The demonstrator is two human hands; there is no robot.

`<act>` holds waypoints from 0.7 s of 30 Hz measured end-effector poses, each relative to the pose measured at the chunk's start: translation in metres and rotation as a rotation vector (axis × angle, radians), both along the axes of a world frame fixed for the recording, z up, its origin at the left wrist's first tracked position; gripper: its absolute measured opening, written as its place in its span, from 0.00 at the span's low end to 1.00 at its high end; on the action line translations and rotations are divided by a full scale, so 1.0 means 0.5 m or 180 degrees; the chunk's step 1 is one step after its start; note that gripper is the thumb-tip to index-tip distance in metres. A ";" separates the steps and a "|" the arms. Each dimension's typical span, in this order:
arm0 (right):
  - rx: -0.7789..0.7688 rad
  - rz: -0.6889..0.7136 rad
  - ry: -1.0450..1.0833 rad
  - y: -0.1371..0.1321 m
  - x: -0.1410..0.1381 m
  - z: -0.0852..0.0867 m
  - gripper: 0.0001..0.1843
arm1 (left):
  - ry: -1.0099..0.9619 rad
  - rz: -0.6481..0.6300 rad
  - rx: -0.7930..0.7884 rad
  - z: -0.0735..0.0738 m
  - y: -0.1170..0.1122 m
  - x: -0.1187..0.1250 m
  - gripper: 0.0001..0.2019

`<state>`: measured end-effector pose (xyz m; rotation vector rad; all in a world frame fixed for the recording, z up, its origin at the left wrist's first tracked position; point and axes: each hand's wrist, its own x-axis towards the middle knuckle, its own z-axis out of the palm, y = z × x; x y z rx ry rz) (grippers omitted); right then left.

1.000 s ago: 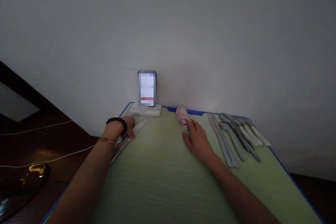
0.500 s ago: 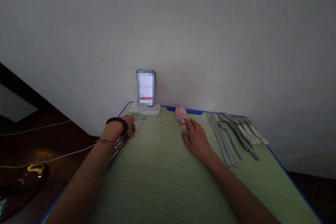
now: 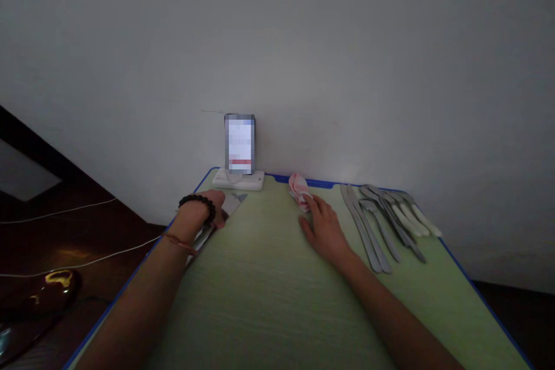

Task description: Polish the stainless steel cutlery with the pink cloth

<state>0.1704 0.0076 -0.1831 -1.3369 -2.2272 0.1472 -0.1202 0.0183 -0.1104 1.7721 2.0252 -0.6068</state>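
Head view: at the left edge of the table, the left hand covers cutlery, its fingers' grip hidden. The right hand, thumb apart, rests fingers on a pink-and-white cloth; farther back, a phone stands.

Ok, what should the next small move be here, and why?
I'd probably have the left hand lift one piece from the cutlery beneath it: it is right at that bunch by the left edge of the table, though its grip is hidden, while the right hand seems to touch the pink-and-white cloth.
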 end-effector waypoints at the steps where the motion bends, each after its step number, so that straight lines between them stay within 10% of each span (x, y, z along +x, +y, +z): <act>1: -0.0003 -0.0005 -0.0013 -0.001 0.000 0.001 0.27 | 0.0009 -0.0009 -0.0003 -0.002 0.001 0.001 0.08; 21: -0.0027 -0.0006 -0.0026 -0.001 -0.001 0.003 0.27 | -0.0136 -0.0489 0.0091 0.027 -0.028 0.108 0.12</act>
